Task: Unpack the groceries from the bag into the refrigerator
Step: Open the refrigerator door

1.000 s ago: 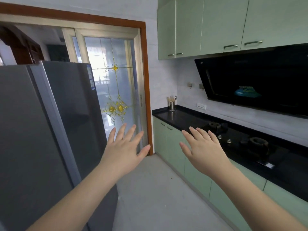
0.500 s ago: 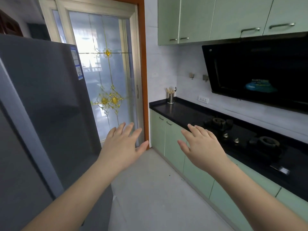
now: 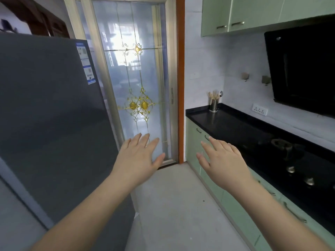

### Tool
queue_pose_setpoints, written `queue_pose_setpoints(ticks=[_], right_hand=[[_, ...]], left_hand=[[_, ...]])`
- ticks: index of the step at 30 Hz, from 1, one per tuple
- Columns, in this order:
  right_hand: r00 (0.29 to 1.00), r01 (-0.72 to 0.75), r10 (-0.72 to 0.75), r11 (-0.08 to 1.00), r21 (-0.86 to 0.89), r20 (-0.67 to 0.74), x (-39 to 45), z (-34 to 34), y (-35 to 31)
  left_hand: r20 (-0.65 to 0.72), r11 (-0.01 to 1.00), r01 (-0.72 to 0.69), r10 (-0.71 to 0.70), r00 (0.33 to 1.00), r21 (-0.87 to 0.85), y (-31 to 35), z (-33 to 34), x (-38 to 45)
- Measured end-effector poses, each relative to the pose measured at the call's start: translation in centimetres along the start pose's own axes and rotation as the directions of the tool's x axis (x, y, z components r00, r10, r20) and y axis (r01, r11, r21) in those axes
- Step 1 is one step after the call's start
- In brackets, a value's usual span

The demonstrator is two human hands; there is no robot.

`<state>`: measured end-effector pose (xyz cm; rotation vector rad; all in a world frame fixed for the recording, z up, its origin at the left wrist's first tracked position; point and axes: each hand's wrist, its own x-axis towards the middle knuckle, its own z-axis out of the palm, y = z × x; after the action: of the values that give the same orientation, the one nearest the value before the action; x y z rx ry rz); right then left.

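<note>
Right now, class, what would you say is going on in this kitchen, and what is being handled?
A person stands in a narrow kitchen with both bare hands held out in front, fingers spread. The left hand and the right hand hold nothing. The grey refrigerator stands to the left with its doors shut, and neither hand touches it. A black countertop with a stove runs along the right, and a glass door lies ahead. No grocery bag is in view, so unpacking has not visibly begun.
</note>
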<state>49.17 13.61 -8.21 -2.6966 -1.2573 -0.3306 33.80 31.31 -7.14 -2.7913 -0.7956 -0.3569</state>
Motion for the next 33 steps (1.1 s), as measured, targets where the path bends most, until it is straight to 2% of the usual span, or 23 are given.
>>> queue_pose_setpoints(ticks=[9,16,21,26,29,33], right_hand=[[0.988,0.154,-0.155,0.985,0.077,0.005,9.8,3.8,-1.5],[0.94,0.332,-0.339,0.933,0.136,0.03,17.0,7.7,-9.0],[0.893,0.44,-0.449,0.884,0.16,0.026,20.8,9.5,-14.5],[0.831,0.54,-0.556,0.814,0.216,0.016,23.3,12.5,-19.1],[0.787,0.607,-0.615,0.761,0.229,-0.047,25.4,13.6,-21.6],[0.673,0.716,-0.74,0.643,0.271,-0.022,28.2,15.7,-25.1]], left_hand=[[-0.011,0.989,0.144,-0.144,0.99,0.014,-2.6,2.5,4.3],[0.019,0.943,0.33,-0.331,0.943,0.051,-9.5,7.1,6.4],[0.046,0.914,0.397,-0.401,0.915,0.081,-13.5,9.0,7.0],[0.056,0.872,0.479,-0.485,0.872,0.096,-17.1,10.5,6.9],[0.059,0.83,0.536,-0.549,0.834,0.157,-19.8,11.6,6.5],[0.026,0.744,0.634,-0.652,0.758,0.21,-21.9,13.4,5.5]])
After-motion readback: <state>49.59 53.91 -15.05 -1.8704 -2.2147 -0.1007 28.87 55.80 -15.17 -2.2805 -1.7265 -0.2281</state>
